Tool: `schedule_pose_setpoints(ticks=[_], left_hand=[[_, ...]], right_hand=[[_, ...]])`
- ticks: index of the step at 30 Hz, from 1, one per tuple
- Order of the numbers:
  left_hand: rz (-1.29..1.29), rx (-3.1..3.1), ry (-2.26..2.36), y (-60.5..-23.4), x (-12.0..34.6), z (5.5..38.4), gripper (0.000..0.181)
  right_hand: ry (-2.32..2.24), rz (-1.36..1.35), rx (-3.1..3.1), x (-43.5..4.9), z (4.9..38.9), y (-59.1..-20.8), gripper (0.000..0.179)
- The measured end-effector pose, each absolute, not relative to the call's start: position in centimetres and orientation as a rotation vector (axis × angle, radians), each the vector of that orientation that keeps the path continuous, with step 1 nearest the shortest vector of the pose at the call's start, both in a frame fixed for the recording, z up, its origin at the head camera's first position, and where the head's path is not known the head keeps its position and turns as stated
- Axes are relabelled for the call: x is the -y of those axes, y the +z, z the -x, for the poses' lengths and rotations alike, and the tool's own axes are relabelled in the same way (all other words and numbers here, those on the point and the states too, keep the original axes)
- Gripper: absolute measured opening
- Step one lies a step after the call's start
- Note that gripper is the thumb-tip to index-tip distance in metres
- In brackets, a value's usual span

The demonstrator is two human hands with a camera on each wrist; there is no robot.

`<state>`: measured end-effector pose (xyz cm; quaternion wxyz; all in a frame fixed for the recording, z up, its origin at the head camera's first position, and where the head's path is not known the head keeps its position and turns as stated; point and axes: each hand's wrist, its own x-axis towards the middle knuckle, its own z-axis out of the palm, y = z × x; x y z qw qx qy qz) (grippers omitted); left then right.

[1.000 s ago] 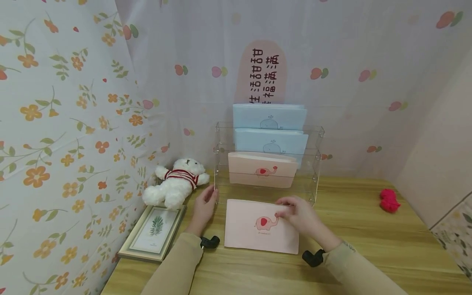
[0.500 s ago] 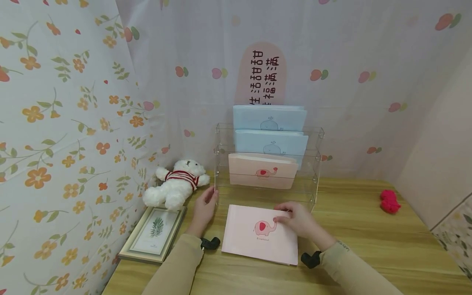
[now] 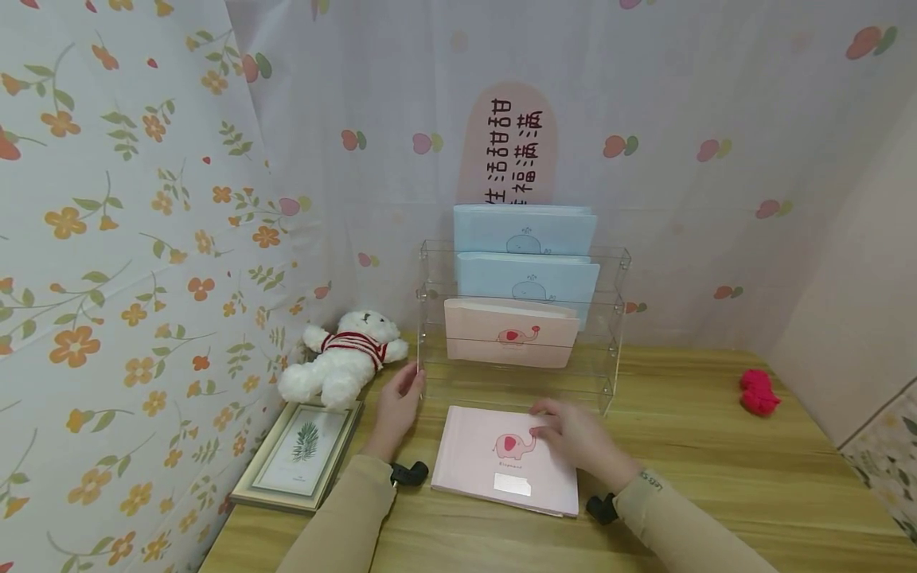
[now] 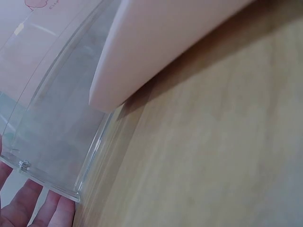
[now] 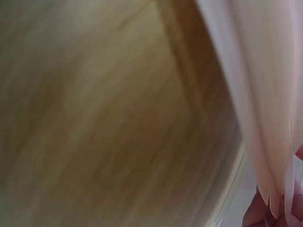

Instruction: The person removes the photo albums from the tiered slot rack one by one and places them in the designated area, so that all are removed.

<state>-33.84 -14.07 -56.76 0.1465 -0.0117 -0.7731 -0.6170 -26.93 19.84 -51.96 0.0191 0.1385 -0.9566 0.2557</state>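
A pink booklet [image 3: 469,458] printed with an elephant lies tilted back on the tabletop in the head view, in front of a clear acrylic rack [image 3: 616,350]. My right hand [image 3: 583,442] pinches its upper right edge. In the right wrist view, fingertips [image 5: 258,210] sit behind the loose page edges of the booklet [image 5: 265,94]. My left hand [image 3: 396,404] holds the rack's lower left side. The left wrist view shows its fingers [image 4: 23,201] along the rack's clear edge [image 4: 61,189]. Another pink elephant booklet [image 3: 473,334] and blue whale booklets [image 3: 494,274] stand in the rack.
A white teddy bear [image 3: 322,374] in a striped sweater lies left of the rack. Near the left arm is a framed leaf print [image 3: 282,477]. A bright pink-red object [image 3: 758,391] sits at the table's [image 3: 716,477] right. A printed curtain [image 3: 680,199] hangs behind.
The pink booklet has come toward me and leaned back flatter, and glare shows on its cover. My right hand has moved slightly down with it; the left hand stays at the rack.
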Motion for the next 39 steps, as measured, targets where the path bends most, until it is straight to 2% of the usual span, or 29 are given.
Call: schedule_pose_setpoints(ticks=[30,34,39], left_hand=[[0.022,2.241,-1.766,-56.8,14.2,33.7,0.04],[0.028,2.234,-1.778,-56.9,14.2,33.7,0.04],[0.041,2.231,-1.772,-56.8,14.2,33.8,0.041]], right_hand=[[0.459,-0.462,2.958,-20.1,27.0,-52.9,0.027],[0.562,-0.522,2.742,-19.7,27.4,-52.0,0.027],[0.716,-0.516,2.312,-19.6,28.6,-49.0,0.028]])
